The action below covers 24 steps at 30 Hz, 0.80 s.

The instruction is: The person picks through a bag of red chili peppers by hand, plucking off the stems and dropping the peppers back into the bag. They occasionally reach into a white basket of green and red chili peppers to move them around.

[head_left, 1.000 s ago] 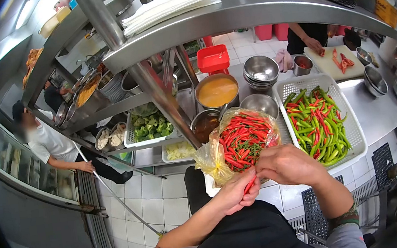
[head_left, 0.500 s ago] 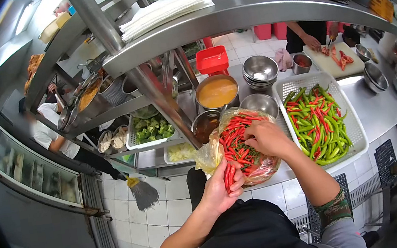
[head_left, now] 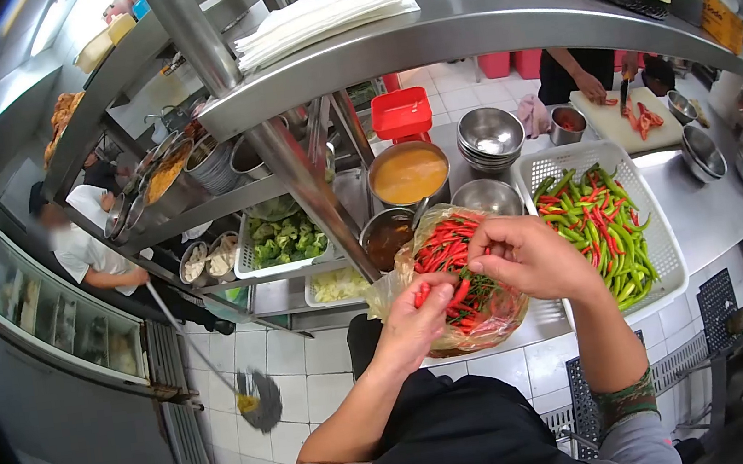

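Note:
Small red chilies [head_left: 447, 243] with green stems fill a clear plastic bag [head_left: 498, 331] in front of me. My left hand [head_left: 413, 324] is closed around a few red chilies, their ends poking out past the thumb and fingers at the bag's near left side. Over the bag's right half, my right hand [head_left: 532, 259] is pinched, its fingertips close to the left hand's chilies. What lies between those fingertips is too small to make out. Right of the bag stands a white perforated basket [head_left: 666, 237] of green and red chilies [head_left: 608, 235].
Behind the bag are a pot of orange liquid [head_left: 408, 175], a dark sauce pot [head_left: 388, 239] and stacked steel bowls [head_left: 490, 134]. A steel shelf post [head_left: 300, 180] slants at left. Across the counter, a person's hands cut on a board [head_left: 624, 131]. Another person sweeps with a broom [head_left: 259, 401].
My right hand has lifted out of the chilies and come back toward my left hand, now pinched. My left hand has risen slightly with its chilies. The broom has swung left.

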Tool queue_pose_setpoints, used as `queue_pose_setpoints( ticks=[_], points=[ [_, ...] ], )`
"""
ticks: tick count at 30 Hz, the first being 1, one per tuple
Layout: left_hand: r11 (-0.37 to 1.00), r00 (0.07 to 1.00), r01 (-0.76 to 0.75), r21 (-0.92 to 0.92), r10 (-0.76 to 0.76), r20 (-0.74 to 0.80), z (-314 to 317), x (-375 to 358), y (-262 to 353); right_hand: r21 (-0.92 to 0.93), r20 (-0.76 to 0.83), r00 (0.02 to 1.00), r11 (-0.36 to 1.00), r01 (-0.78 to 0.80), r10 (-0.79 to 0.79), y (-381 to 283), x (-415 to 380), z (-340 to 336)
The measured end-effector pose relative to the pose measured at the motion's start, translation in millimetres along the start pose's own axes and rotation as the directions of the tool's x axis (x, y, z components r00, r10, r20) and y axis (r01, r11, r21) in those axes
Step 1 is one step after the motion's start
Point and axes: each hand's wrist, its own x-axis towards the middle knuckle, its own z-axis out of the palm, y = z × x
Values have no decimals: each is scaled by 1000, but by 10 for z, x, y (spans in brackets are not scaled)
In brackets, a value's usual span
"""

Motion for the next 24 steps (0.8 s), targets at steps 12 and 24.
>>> queue_pose_setpoints(
  ticks=[12,24],
  points=[
    [951,916,295,-88,-256,309,-61,-140,-166,665,288,939,666,-338,189,560,-287,427],
    [852,911,386,-352,-292,292,-5,-306,-286,-407,-318,928,912,51,-194,477,-297,492]
  ],
)
